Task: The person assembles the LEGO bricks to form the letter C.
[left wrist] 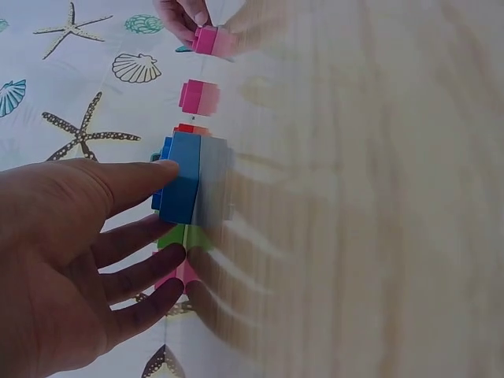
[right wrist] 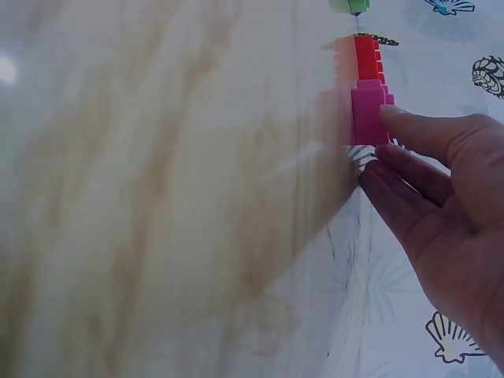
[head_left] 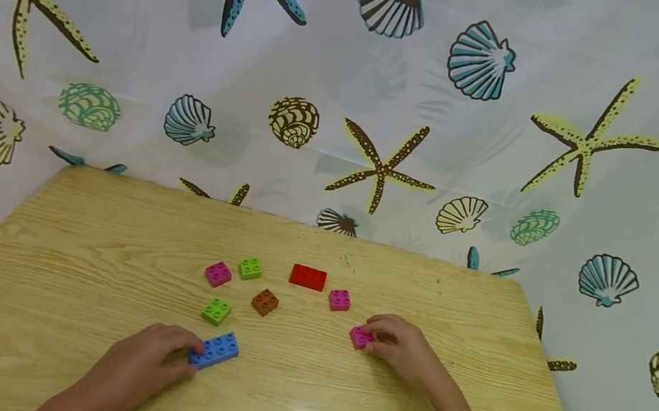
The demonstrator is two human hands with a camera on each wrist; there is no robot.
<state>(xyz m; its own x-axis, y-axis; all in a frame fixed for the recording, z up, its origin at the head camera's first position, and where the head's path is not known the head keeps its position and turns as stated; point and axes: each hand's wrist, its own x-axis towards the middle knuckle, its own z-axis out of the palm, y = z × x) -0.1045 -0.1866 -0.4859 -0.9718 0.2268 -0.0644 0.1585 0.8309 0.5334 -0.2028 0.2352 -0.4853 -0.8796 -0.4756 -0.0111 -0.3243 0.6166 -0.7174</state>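
Observation:
On the wooden table, my left hand [head_left: 140,366] pinches the near left end of a long blue toy brick [head_left: 216,351] between thumb and fingers. The left wrist view shows the same blue brick [left wrist: 181,177] standing on the tabletop, its studs facing away from the table; the other fingers of that hand are spread and hold nothing. Over to the right, my right hand [head_left: 403,349] pinches a small pink brick [head_left: 360,337] with thumb and fingertips. This pink brick [right wrist: 369,115] also sits on the table surface in the right wrist view.
Farther back lie a red brick [head_left: 308,277], a second pink brick [head_left: 340,300] and a brown brick [head_left: 265,302]. Two green bricks [head_left: 216,311] and another pink brick [head_left: 218,273] lie left of these. A cloth [head_left: 307,180] printed with shells and starfish hangs behind the table [head_left: 297,396].

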